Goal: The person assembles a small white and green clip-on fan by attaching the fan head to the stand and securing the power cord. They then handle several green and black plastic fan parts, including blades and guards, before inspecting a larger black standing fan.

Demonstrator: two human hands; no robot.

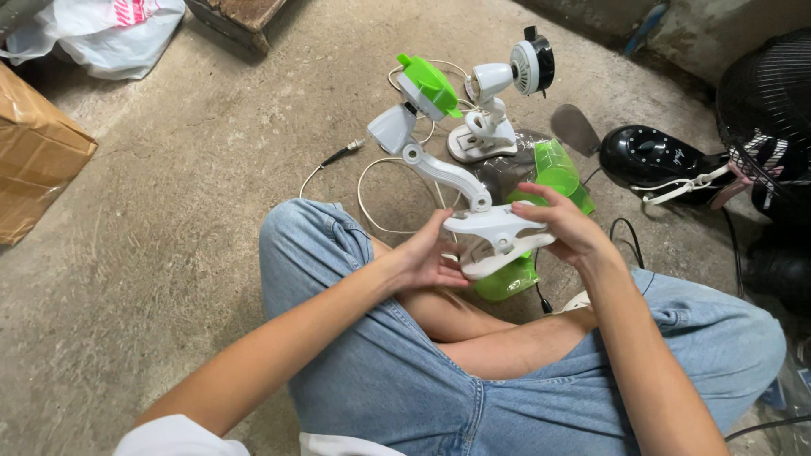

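Note:
I sit cross-legged in blue jeans on a concrete floor. My left hand (429, 256) and my right hand (564, 226) both grip the white clamp base (494, 241) of a small clip-on fan. Its jointed white arm (439, 169) rises away from me to a white motor head (392, 128) with a green part (429, 84) on it. Green translucent fan covers (557, 171) lie under and behind the clamp. A white cable (372, 186) trails on the floor.
A second small white clip fan (498, 93) stands beyond the first. A black fan base (650, 156) and a black fan grille (764, 110) are at the right. A cardboard box (34, 156) sits at the left, a white plastic bag (101, 29) at top left.

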